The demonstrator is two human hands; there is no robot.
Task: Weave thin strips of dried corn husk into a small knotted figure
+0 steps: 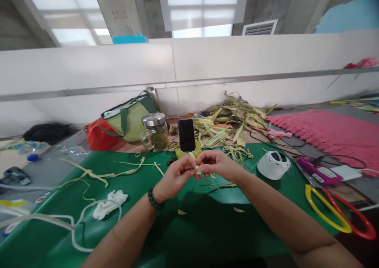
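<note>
Over the middle of the green mat, my left hand and my right hand meet fingertip to fingertip. Both are closed in a pinch on a small pale yellow-green piece of husk, mostly covered by the fingers. A dark beaded bracelet circles my left wrist. Just beyond the hands, a phone leans upright on a yellow round holder. Husk strips lie left of my left hand, and more thin strips lie beneath my right hand.
A heap of corn husks and a lidded glass jar stand at the back. At right are a white roll, a purple device and red-and-yellow-handled scissors. Crumpled tissue and a white cable lie at left.
</note>
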